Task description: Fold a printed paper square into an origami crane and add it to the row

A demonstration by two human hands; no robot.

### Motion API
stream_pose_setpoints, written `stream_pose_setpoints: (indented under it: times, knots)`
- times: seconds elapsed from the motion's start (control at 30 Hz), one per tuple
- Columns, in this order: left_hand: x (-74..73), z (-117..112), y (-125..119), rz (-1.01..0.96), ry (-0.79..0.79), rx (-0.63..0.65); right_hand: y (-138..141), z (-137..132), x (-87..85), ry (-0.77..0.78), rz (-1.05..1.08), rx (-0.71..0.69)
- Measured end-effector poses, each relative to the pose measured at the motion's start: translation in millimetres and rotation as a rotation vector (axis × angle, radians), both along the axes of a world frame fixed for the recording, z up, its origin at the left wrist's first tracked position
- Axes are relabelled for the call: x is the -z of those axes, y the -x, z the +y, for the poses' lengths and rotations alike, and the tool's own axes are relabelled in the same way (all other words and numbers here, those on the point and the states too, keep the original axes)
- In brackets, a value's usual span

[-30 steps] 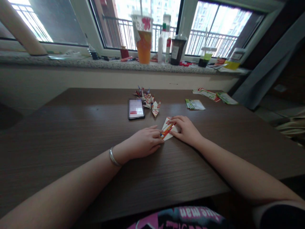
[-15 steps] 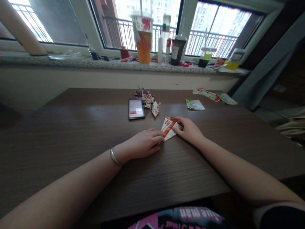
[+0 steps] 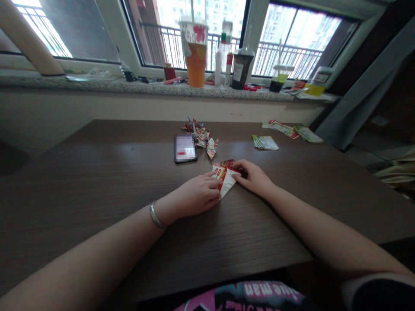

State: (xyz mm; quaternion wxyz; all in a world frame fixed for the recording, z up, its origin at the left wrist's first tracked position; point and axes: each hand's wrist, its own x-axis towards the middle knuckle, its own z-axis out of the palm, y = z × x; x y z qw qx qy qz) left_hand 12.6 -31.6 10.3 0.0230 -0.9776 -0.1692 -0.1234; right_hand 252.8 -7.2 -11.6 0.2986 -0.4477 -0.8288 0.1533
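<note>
A piece of folded printed paper (image 3: 228, 180), white with red and yellow print, lies on the brown table in front of me. My left hand (image 3: 199, 194), with a silver bangle at the wrist, holds its left side, fingers over the top and thumb near its lower tip. At the upper right corner, my right hand (image 3: 253, 176) pinches the paper between thumb and fingers. A darker printed flap shows at the top edge. Just beyond lie several small folded paper figures (image 3: 203, 137), next to a phone (image 3: 185, 149) whose screen is blurred out.
A stack of printed paper pieces (image 3: 265, 142) lies on the right of the table (image 3: 97, 181), with more paper strips (image 3: 285, 128) behind. On the windowsill (image 3: 145, 87) stand an orange drink cup (image 3: 196, 60), bottles (image 3: 223, 60) and a dark cup (image 3: 241, 69).
The folded paper has shifted left and turned, and its dark printed flap now shows more at the top. My right hand has moved slightly left; the left hand's fingers lie further over the paper.
</note>
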Motion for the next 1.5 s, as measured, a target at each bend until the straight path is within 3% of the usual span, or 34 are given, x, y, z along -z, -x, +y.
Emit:
stream_pose_setpoints:
  times: [0.17, 0.3, 0.5, 0.83, 1.17, 1.33, 1.5]
  knots:
    - [9.7, 1, 0, -0.006, 0.086, -0.057, -1, 2, 3.7, -0.11, -0.052, -0.154]
    - [15.6, 2, 1, -0.018, 0.182, -0.128, -3, 2, 5.8, -0.157, -0.103, -0.14]
    - [18.7, 4, 4, 0.166, 0.218, -0.223, -3, -1, 1.6, -0.193, -0.278, -0.099]
    - [17.9, 0, 4, 0.18, 0.176, -0.24, 2, -9, -5.8, -0.259, -0.464, -0.032]
    - [25.6, -3, 4, 0.143, 0.027, -0.269, 0, -6, -4.4, -0.269, -0.392, -0.056]
    - [27.7, -5, 4, 0.102, -0.016, -0.328, 2, -8, -5.7, -0.343, -0.27, -0.201]
    - [32.4, -5, 5, 0.091, 0.003, -0.381, 8, -16, -3.9, -0.372, -0.301, -0.375]
